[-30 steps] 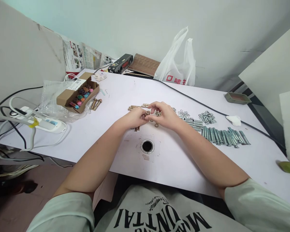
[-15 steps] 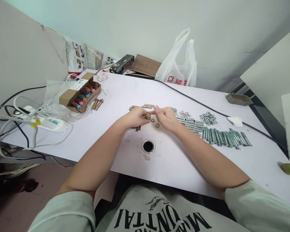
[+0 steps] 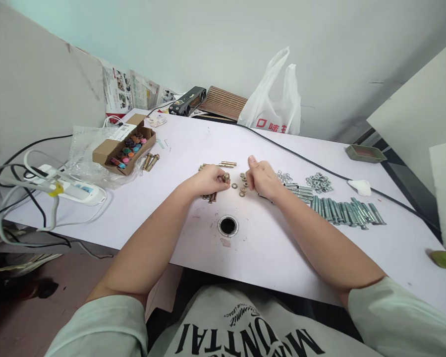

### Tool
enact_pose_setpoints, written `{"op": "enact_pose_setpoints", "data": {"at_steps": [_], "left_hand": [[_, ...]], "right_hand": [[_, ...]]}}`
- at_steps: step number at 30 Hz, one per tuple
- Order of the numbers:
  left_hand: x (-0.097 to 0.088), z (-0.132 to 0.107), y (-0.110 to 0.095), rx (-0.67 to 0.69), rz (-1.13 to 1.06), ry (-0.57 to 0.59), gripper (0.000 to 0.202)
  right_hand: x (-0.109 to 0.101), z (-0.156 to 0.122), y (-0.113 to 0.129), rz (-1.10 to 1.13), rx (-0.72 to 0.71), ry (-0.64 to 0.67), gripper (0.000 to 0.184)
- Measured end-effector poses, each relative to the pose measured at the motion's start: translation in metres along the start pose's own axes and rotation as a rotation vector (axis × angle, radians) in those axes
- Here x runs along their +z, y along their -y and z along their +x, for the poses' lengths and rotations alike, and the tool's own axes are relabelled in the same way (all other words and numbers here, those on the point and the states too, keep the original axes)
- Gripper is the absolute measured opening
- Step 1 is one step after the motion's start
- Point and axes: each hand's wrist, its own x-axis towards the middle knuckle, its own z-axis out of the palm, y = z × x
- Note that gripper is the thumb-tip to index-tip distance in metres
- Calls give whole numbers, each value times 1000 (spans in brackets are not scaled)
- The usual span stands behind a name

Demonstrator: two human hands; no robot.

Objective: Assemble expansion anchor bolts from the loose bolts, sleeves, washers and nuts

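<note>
My left hand (image 3: 209,180) is closed, with thumb and fingers pinching a brass-coloured bolt (image 3: 226,177) whose end points toward me. My right hand (image 3: 263,177) has its thumb raised and its fingers curled; whatever they hold, if anything, is hidden. Just left of it lie several brass-coloured nuts (image 3: 243,189). A flat washer (image 3: 234,186) rests on the table between the two hands. Brass-coloured sleeves (image 3: 228,163) lie behind my left hand, and more brass-coloured bolts (image 3: 212,198) show partly beneath it.
Right of my right hand are rows of silvery bolts (image 3: 342,210) and a pile of nuts (image 3: 319,182). A black cable (image 3: 293,151) crosses the white table (image 3: 193,238), which has a round hole (image 3: 228,225). At left stand a cardboard box (image 3: 128,166) and a power strip (image 3: 70,188).
My right hand has moved right, away from my left hand, and its thumb has lifted. The nuts beside it show more fully. My left hand stays nearly in place with the bolt.
</note>
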Motion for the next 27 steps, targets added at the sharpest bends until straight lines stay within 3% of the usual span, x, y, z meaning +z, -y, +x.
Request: {"op": "enact_pose_setpoints", "data": {"at_steps": [2, 4, 11, 14, 17, 19, 22, 24, 27], "left_hand": [[0, 1, 0, -10, 9, -7, 15], [-1, 1, 1, -13, 15, -2, 15], [2, 1, 2, -10, -13, -27, 19], [-10, -2, 2, 63, -36, -186, 28], [-36, -14, 2, 62, 24, -525, 39], [-56, -26, 4, -32, 167, -662, 45], [-78, -38, 14, -351, 476, -629, 43], [-86, -39, 27, -588, 530, -596, 35], [-93, -34, 51, -703, 508, -670, 25]], "right_hand": [[-8, 1, 1, 6, -35, -164, 82], [-11, 2, 1, 38, -45, -232, 80], [1, 0, 1, 69, -37, 32, 72], [-1, 0, 0, 42, -24, 35, 73], [-6, 1, 0, -85, -40, 12, 65], [-6, 1, -1, -220, -32, 56, 54], [1, 0, -3, -429, 14, 150, 37], [8, 0, -4, -546, 22, 167, 34], [14, 1, -7, -667, 35, 127, 33]]}}
